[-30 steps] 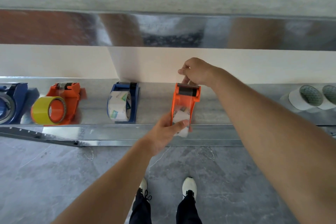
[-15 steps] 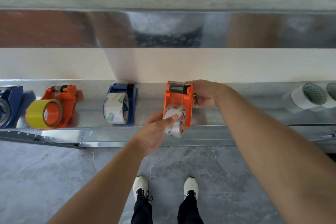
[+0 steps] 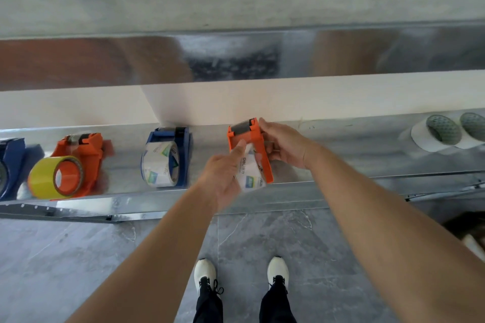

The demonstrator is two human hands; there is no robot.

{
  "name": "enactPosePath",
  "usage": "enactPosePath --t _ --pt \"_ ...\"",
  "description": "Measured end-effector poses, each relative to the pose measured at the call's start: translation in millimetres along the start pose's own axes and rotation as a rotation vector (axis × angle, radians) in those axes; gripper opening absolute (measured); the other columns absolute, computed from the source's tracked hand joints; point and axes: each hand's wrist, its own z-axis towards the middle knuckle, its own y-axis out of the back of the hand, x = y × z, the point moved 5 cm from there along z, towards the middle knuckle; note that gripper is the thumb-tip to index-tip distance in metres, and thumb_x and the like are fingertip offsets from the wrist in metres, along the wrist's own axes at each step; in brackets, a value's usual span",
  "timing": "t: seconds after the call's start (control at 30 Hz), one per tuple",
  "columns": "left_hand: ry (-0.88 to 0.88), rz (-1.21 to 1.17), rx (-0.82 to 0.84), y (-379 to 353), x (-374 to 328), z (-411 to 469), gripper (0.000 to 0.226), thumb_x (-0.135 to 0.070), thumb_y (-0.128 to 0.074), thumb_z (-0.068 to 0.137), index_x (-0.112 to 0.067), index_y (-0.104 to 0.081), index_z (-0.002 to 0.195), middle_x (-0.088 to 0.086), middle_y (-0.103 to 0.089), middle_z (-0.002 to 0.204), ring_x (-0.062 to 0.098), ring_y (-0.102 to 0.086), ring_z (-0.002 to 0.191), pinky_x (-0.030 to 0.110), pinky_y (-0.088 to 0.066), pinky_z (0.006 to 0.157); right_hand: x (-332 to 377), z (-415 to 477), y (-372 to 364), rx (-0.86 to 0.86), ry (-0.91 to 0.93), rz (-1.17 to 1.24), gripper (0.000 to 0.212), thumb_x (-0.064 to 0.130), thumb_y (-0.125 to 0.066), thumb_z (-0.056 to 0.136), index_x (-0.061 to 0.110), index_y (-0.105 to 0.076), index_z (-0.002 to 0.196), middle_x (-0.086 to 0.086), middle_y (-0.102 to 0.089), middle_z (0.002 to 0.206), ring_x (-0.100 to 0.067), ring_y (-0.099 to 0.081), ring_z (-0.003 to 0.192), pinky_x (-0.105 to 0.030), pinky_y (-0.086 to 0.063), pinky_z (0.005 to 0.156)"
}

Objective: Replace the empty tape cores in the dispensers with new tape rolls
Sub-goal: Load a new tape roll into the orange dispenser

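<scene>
Head camera looks down on both hands meeting over the front edge of a metal shelf (image 3: 341, 162). The right hand (image 3: 286, 144) grips an orange dispenser (image 3: 267, 170) from its far side, fingers curled round the frame and the roller end pointing away from the person. The left hand (image 3: 223, 173) holds a clear printed tape roll (image 3: 250, 178) against the near face of that dispenser, thumb laid across the roll. Whether the roll is already seated on the hub cannot be told, as the left hand covers it. Whether the dispenser rests on the shelf or is lifted is also unclear.

Judged from this, the step in hand is loading a new roll into this dispenser. The next move likely calls for pressing the roll fully onto the hub while the right hand steadies the frame, then drawing the free end up toward the roller.

Left of the grip stand a blue dispenser (image 3: 185, 139) and another orange one (image 3: 89, 147) with a yellow roll (image 3: 43, 178), both already loaded. Well to the right of the grip lie spare white rolls (image 3: 422, 139).
</scene>
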Motion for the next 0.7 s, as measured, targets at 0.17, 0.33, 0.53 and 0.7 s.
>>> enactPosePath --t 0.17,0.33,0.53,0.7 --pt "0.059 0.069 0.012 -5.1 -9.3 2.9 0.027 -0.003 -0.058 0.103 0.003 -0.067 0.127 0.028 -0.073 0.126 0.042 -0.072 0.113 0.063 -0.055 0.102 -8.5 3.9 12.8 -0.137 -0.016 -0.179 0.045 0.058 -0.065 0.095 0.014 -0.07 0.102 -0.005 -0.069 0.08 -0.019 -0.055 0.069 -0.036 -0.047 0.068" --pt "0.07 0.157 -0.047 -11.1 -14.2 3.4 0.018 0.005 -0.06 0.102 0.004 -0.067 0.118 0.025 -0.078 0.114 0.04 -0.075 0.107 0.062 -0.058 0.091 7.4 2.3 23.8 -0.174 -0.079 -0.493 0.047 0.057 -0.061 0.098 0.013 -0.069 0.084 -0.007 -0.071 0.075 -0.025 -0.063 0.073 -0.041 -0.057 0.075" --pt "0.081 0.265 -0.126 -22.4 -13.6 8.5 0.025 -0.001 -0.063 0.103 0.003 -0.065 0.127 0.024 -0.076 0.12 0.04 -0.075 0.107 0.062 -0.059 0.088 28.8 -7.9 35.7 -0.572 0.014 -0.758 0.048 0.058 -0.085 0.077 0.01 -0.074 0.077 -0.002 -0.072 0.072 -0.021 -0.07 0.077 -0.029 -0.05 0.064" --pt "0.071 0.256 -0.143 -27.6 -15.1 9.3 0.016 -0.002 -0.062 0.103 0.001 -0.068 0.118 0.023 -0.077 0.116 0.039 -0.075 0.102 0.061 -0.059 0.089 26.8 -15.6 31.9 -0.592 0.094 -0.552 0.043 0.053 -0.074 0.09 0.011 -0.076 0.081 -0.002 -0.076 0.076 -0.022 -0.075 0.079 -0.038 -0.061 0.08"
